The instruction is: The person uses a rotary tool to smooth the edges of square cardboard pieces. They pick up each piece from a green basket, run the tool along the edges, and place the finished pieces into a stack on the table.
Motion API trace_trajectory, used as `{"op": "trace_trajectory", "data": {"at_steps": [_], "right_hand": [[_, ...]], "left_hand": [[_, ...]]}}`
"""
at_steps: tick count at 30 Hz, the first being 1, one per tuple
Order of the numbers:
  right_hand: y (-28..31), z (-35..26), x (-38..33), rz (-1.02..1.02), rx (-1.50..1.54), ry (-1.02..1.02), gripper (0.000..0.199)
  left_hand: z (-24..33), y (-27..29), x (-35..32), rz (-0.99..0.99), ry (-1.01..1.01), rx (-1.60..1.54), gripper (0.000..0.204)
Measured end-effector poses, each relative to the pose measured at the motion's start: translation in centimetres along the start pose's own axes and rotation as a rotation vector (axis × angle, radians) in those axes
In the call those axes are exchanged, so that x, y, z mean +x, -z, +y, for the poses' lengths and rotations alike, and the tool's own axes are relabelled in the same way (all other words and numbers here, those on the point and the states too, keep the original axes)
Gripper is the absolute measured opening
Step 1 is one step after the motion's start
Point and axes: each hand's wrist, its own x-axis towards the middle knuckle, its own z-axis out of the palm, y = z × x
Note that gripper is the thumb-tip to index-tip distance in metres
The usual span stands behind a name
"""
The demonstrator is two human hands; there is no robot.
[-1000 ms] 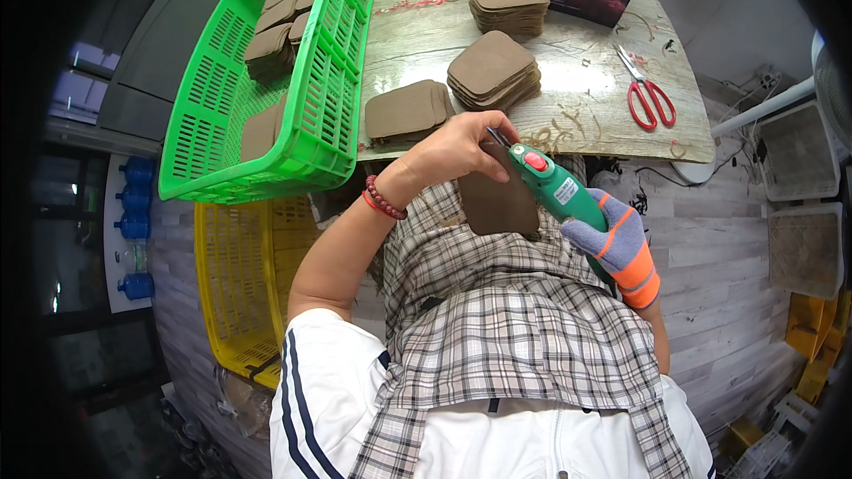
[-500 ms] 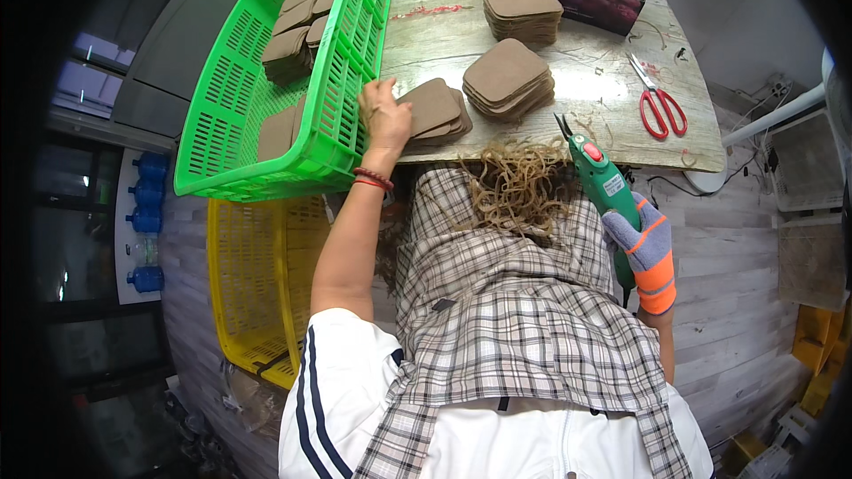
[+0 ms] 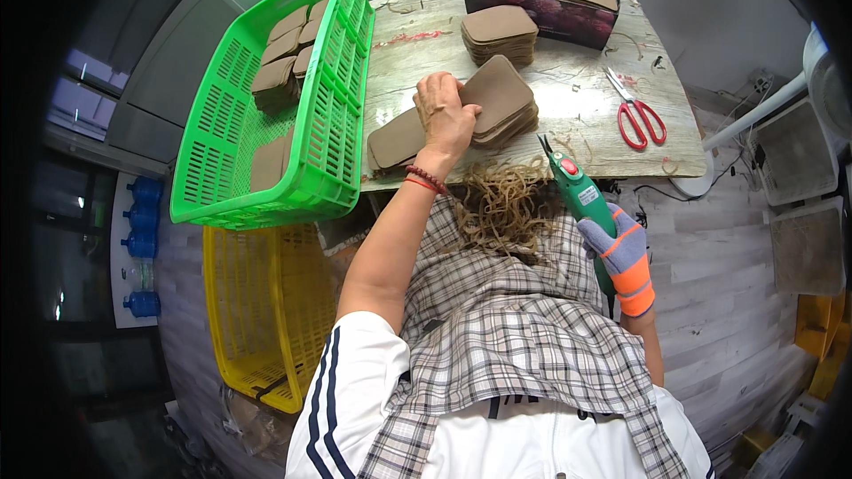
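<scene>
At the far left, blue water bottles (image 3: pixel 142 238) are seen in a row. Further in, a green crate (image 3: pixel 333 137) is set at the left end of the table (image 3: pixel 399 66), with brown stacks (image 3: pixel 273 80) held inside it; below it, a yellow crate (image 3: pixel 244 302) is seen. Just beside the green crate, a spread pile (image 3: pixel 392 142) of brown pads is laid near the table's front edge, its right end covered by the bare left hand (image 3: pixel 446 115). A red beaded bracelet (image 3: pixel 426 178) is worn on that wrist. By the thumb and fingers of this hand the left edge of the top pad (image 3: pixel 499 93) is gripped, the pad being tilted over the near stack (image 3: pixel 510 131). Behind, a taller stack (image 3: pixel 500 33) is placed, and beyond it a dark box (image 3: pixel 568 22) is filled with more. Tangled tan trimmings (image 3: pixel 504 213) are draped over the plaid apron (image 3: pixel 524 328) at the table edge. To their right, a green cutting tool (image 3: pixel 581 195) is held in the closed, gloved right hand (image 3: pixel 621 253), its blades pointed toward the table. Farther right, red-handled scissors (image 3: pixel 637 115) are laid on the tabletop
</scene>
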Motion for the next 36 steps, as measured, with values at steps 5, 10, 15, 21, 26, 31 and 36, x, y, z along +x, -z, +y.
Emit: {"op": "trace_trajectory", "data": {"at_steps": [5,10,15,21,26,31,36], "right_hand": [[0.1,-0.1,0.1,0.012,0.027,0.006,0.032],[0.0,-0.5,-0.2,0.068,0.014,0.06,0.029],[-0.4,-1.8,-0.7,0.094,0.049,0.067,0.026],[-0.3,-2.6,-1.1,0.096,0.036,0.071,0.03],[0.0,-2.8,-1.2,0.093,-0.047,0.132,0.025],[0.1,-2.7,-1.1,0.142,-0.063,0.213,0.024],[0.3,-3.4,-1.2,0.144,0.042,0.132,0.025]], "left_hand": [[1.8,0.2,-0.4,-0.023,0.364,-0.875,0.022],[5.2,0.5,-2.2,0.007,0.623,-1.811,0.025],[7.4,-0.6,-3.3,0.095,0.802,-2.164,0.035],[8.7,-1.4,-3.9,0.086,0.83,-2.199,0.035],[8.9,-2.3,-5.1,0.017,0.772,-2.16,0.035],[8.8,-2.7,-7.0,-0.128,0.71,-2.086,0.032],[8.2,-3.2,-9.1,-0.211,0.71,-2.023,0.028]]}}
